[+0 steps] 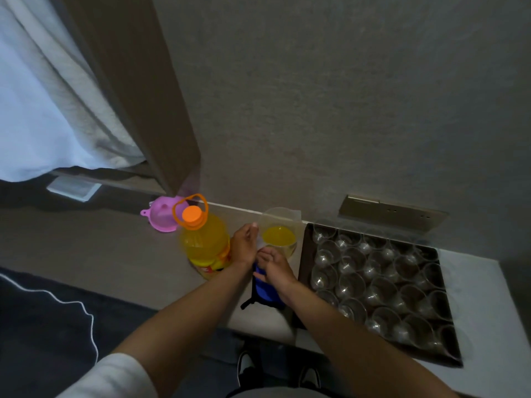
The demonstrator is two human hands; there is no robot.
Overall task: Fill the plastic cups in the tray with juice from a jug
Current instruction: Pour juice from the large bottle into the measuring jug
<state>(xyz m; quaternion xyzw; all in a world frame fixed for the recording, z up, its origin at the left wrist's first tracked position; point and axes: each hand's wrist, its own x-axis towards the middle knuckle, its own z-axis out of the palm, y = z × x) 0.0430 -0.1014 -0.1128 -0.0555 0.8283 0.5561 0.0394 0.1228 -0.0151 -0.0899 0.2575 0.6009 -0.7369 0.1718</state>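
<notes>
A clear plastic jug (280, 234) partly filled with yellow juice stands on the counter by the wall. Right of it lies a dark tray (304, 268) packed with several empty clear plastic cups (382, 285). My left hand (244, 245) reaches to the jug's left side, fingers curled at its handle and rim. My right hand (274, 267) sits just below the jug, fingers curled at its near side; what it grips is hidden. A big juice bottle (205, 242) with an orange cap stands left of the jug.
A pink funnel (163, 218) lies behind the bottle near a curtain. A blue object with a black strap (264, 290) lies under my right wrist. A wall socket plate (392, 212) is behind the tray. The counter edge runs close to my body.
</notes>
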